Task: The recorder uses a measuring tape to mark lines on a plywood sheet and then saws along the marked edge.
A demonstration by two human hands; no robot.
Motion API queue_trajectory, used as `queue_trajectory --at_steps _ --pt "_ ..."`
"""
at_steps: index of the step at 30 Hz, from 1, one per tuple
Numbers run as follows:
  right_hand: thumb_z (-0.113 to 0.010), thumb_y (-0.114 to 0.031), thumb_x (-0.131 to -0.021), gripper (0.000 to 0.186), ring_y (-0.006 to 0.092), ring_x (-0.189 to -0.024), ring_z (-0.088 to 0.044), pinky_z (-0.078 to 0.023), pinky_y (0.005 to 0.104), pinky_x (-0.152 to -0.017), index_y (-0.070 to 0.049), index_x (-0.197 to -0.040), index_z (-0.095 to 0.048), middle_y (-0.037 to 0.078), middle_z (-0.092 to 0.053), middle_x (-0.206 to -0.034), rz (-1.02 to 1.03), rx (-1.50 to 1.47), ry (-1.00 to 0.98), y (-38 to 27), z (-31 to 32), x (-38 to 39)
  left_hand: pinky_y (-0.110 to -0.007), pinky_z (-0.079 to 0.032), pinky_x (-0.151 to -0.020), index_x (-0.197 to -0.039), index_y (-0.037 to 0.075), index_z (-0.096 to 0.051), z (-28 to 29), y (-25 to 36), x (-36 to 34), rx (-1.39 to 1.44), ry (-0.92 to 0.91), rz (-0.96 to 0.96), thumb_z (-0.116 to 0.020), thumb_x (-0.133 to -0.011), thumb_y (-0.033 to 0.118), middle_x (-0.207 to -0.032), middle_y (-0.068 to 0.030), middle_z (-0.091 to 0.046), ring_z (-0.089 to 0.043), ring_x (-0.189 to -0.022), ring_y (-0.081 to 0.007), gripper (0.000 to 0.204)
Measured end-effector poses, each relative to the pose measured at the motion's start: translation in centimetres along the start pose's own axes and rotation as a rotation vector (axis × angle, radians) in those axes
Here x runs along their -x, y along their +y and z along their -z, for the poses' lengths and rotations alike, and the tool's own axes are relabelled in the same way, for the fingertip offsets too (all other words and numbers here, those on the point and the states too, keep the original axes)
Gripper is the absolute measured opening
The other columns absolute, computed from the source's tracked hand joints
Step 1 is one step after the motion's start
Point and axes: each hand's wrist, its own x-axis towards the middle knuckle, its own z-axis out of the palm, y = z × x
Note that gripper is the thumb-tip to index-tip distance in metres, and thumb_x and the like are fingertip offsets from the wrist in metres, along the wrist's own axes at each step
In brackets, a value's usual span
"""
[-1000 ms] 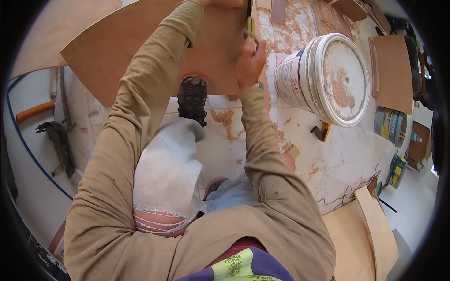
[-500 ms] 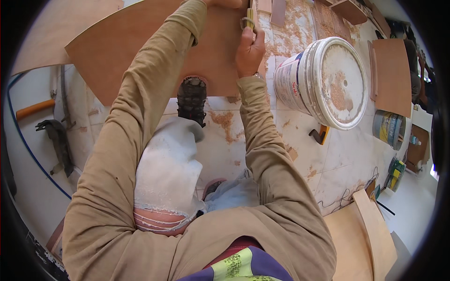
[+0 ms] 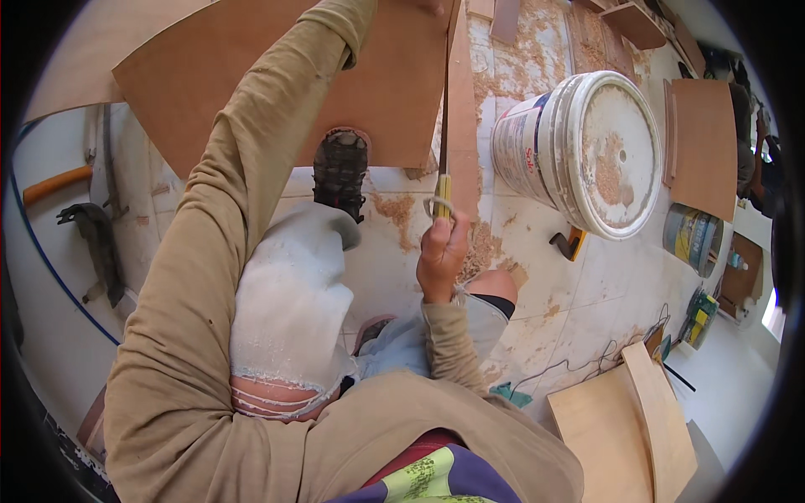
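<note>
One view only, from the head. A handsaw (image 3: 443, 138) is gripped by the right hand (image 3: 442, 251), fingers clenched round its yellow handle, blade at the plywood sheet's (image 3: 277, 75) right edge. The sheet is pinned to the floor by a boot (image 3: 340, 172). The left hand (image 3: 432, 7) is cropped at the top; its fingers cannot be judged. A white bucket (image 3: 579, 151) is seen just beside.

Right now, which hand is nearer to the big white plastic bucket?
Right. The right hand grips a yellow-handled saw just left of the bucket; the left hand is far up on the brown board.
</note>
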Motion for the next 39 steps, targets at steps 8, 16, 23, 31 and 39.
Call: queue_trajectory --at_steps 8,16,23,31,39 --pt "-0.053 -0.033 -0.102 0.034 0.0355 -0.061 -0.064 -0.045 0.0437 -0.055 -0.001 -0.108 -0.061 0.021 -0.065 -0.071 0.474 -0.016 0.197 3.5 -6.5 -17.1 -0.039 -0.048 -0.104 -0.136 0.009 -0.061 1.9 1.7 0.1 0.014 -0.192 0.136 -0.079 -0.064 0.04 -0.134 -0.0157 -0.064 -0.06 -0.126 -0.0288 0.08" --pt "-0.048 -0.022 -0.103 0.028 0.0084 -0.065 -0.045 -0.038 0.0285 -0.056 0.001 -0.112 -0.061 0.001 -0.053 -0.076 -0.009 -0.134 0.064 1.5 -0.8 -0.5 -0.039 -0.048 -0.103 -0.136 0.009 -0.061 -1.3 -0.6 -0.5 -0.024 0.008 0.001 -0.078 -0.065 0.041 -0.134 -0.016 -0.064 -0.06 -0.126 -0.028 0.081" --pt "-0.054 -0.031 -0.102 0.034 0.0235 -0.055 -0.056 -0.044 0.0382 -0.052 0.001 -0.11 -0.06 0.019 -0.059 -0.066 0.348 0.008 0.191 1.3 -6.7 -18.1 -0.042 -0.052 -0.096 -0.115 0.007 -0.07 0.4 0.9 -0.2 -0.012 -0.024 0.025 -0.075 -0.068 0.04 -0.116 -0.0154 -0.072 -0.066 -0.114 -0.0309 0.058" --pt "-0.049 -0.026 -0.104 0.029 0.0083 -0.065 -0.046 -0.039 0.0271 -0.058 0.0 -0.109 -0.06 0.001 -0.053 -0.074 0.099 -0.073 0.075 2.7 -1.3 -2.3 -0.042 -0.054 -0.09 -0.11 0.007 -0.072 -0.1 0.9 1.5 0.14 0.314 -0.171 -0.075 -0.067 0.035 -0.112 -0.0162 -0.072 -0.068 -0.108 -0.0322 0.052" --pt "-0.052 -0.027 -0.103 0.032 0.0124 -0.066 -0.047 -0.041 0.0316 -0.059 0.002 -0.114 -0.062 0.006 -0.054 -0.076 0.278 -0.061 0.132 2.8 -5.0 -12.3 -0.042 -0.054 -0.091 -0.111 0.007 -0.073 2.1 2.3 1.0 -0.052 -0.106 0.013 -0.076 -0.066 0.037 -0.113 -0.0159 -0.072 -0.069 -0.106 -0.0315 0.054"
